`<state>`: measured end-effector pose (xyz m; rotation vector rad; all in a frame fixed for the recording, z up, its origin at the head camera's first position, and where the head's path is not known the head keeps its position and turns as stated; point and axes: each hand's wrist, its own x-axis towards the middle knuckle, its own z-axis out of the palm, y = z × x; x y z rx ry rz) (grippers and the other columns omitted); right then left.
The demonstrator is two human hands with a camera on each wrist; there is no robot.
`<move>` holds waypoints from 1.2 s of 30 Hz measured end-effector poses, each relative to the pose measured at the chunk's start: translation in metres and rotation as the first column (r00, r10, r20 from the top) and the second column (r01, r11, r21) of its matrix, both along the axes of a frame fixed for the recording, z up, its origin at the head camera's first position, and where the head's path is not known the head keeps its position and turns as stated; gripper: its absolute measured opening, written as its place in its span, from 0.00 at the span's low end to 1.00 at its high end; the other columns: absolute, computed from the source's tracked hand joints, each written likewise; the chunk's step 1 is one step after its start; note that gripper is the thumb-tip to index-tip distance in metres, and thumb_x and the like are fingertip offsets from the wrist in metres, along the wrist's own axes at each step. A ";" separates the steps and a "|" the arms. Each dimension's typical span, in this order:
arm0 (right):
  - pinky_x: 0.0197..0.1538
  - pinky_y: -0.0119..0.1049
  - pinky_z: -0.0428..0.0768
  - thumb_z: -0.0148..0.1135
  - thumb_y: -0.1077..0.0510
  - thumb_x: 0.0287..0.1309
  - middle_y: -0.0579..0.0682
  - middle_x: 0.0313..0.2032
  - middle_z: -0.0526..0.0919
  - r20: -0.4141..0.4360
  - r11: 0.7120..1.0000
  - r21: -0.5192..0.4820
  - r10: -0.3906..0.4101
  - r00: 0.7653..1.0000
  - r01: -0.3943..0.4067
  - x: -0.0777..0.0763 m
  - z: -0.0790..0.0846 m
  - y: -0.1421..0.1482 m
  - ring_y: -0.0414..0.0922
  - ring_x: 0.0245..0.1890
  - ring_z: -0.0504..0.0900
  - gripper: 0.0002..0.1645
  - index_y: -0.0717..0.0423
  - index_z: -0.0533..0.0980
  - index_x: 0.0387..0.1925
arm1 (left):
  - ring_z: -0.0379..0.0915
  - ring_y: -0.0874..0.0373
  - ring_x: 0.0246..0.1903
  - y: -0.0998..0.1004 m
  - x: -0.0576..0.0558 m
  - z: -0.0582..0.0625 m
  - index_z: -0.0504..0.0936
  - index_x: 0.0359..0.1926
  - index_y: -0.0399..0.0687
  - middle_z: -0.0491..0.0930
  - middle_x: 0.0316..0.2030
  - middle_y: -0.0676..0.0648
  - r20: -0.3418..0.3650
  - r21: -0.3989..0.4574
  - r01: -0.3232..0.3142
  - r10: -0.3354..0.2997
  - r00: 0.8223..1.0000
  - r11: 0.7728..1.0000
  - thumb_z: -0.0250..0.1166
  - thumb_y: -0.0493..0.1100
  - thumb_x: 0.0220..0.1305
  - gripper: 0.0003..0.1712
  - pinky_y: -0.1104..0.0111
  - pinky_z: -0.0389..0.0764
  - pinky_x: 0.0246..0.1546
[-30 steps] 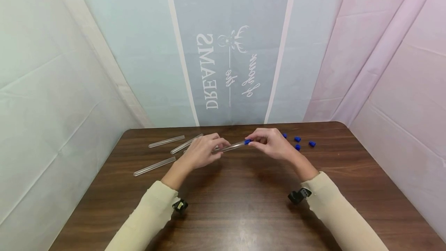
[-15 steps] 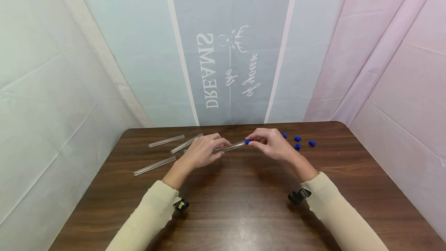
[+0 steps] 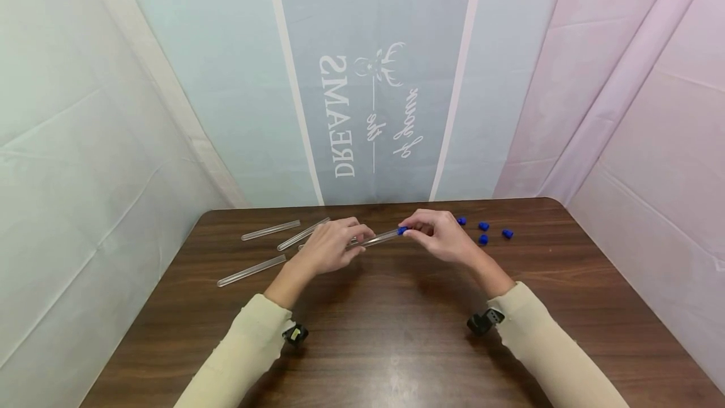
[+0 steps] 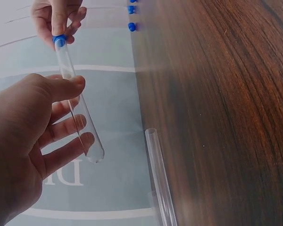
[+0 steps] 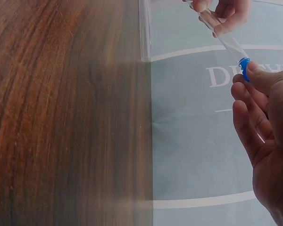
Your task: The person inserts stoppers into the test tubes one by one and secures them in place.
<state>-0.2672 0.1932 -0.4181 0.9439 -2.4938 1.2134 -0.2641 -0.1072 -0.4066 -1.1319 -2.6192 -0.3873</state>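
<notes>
**Blue cap (image 4: 60,38) and clear tube (image 4: 80,108) meet, end to end**

The left hand (image 3: 333,245) pinches the held tube around its middle; the right hand (image 3: 444,233) grips the cap at its mouth. Left of that tube, other tubes (image 3: 252,271) lie on the table (image 3: 362,332); to its right, loose caps (image 3: 483,226); behind it, a printed cloth (image 3: 374,17).
</notes>
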 end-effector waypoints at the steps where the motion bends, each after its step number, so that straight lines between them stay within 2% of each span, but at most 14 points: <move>1: 0.35 0.31 0.84 0.74 0.65 0.73 0.52 0.39 0.93 0.000 1.000 -0.002 -0.004 1.000 0.004 0.000 0.000 0.000 0.41 0.29 0.87 0.08 0.56 0.91 0.50 | 0.82 0.60 0.32 0.000 0.000 0.000 0.92 0.57 0.57 0.90 0.42 0.53 -0.003 -0.001 -0.001 0.001 1.000 1.000 0.78 0.43 0.72 0.15 0.73 0.71 0.29; 3: 0.35 0.30 0.85 0.74 0.65 0.72 0.52 0.39 0.93 0.003 1.000 -0.005 -0.013 1.000 0.013 0.000 -0.001 -0.001 0.35 0.30 0.86 0.08 0.56 0.91 0.50 | 0.81 0.60 0.32 0.000 0.000 0.000 0.92 0.56 0.57 0.90 0.42 0.54 -0.012 -0.003 -0.003 0.003 1.000 1.000 0.78 0.43 0.72 0.14 0.73 0.71 0.29; 6: 0.35 0.30 0.85 0.74 0.65 0.72 0.52 0.39 0.93 0.010 1.000 -0.012 -0.022 1.000 0.022 0.001 -0.002 -0.001 0.31 0.30 0.85 0.08 0.57 0.91 0.50 | 0.82 0.60 0.31 0.001 0.000 -0.001 0.92 0.55 0.58 0.90 0.41 0.54 -0.025 0.000 0.000 0.000 1.000 1.000 0.79 0.43 0.71 0.14 0.73 0.72 0.30; 14: 0.36 0.30 0.85 0.74 0.66 0.72 0.53 0.39 0.93 0.004 0.999 -0.030 -0.039 0.999 0.039 0.003 -0.003 -0.005 0.32 0.31 0.85 0.09 0.59 0.91 0.50 | 0.83 0.60 0.31 0.002 0.001 -0.001 0.92 0.53 0.57 0.90 0.40 0.56 -0.044 0.006 -0.006 0.006 0.999 1.000 0.80 0.43 0.70 0.13 0.70 0.76 0.31; 26: 0.36 0.30 0.85 0.73 0.66 0.74 0.54 0.41 0.92 0.036 0.997 -0.049 -0.059 0.998 0.061 0.003 -0.007 -0.005 0.34 0.31 0.85 0.09 0.59 0.91 0.51 | 0.81 0.61 0.30 0.005 0.003 0.000 0.91 0.52 0.58 0.90 0.39 0.57 -0.058 0.003 -0.010 0.010 0.998 1.000 0.80 0.43 0.70 0.12 0.69 0.77 0.31; 29: 0.36 0.30 0.84 0.73 0.65 0.74 0.55 0.41 0.92 0.044 0.997 -0.055 -0.054 0.998 0.056 0.003 -0.007 -0.005 0.37 0.31 0.85 0.09 0.60 0.91 0.52 | 0.81 0.60 0.30 0.006 0.003 0.000 0.91 0.52 0.58 0.89 0.39 0.57 -0.059 0.006 -0.010 0.011 0.998 1.000 0.80 0.43 0.69 0.13 0.69 0.77 0.31; 36: 0.34 0.30 0.83 0.73 0.66 0.73 0.56 0.41 0.92 0.025 0.996 -0.078 -0.052 0.998 0.054 0.004 -0.006 -0.006 0.37 0.29 0.85 0.09 0.60 0.91 0.51 | 0.82 0.60 0.31 0.007 0.002 0.001 0.91 0.53 0.57 0.88 0.38 0.57 -0.061 0.020 -0.007 0.008 0.998 1.000 0.81 0.42 0.69 0.14 0.70 0.76 0.29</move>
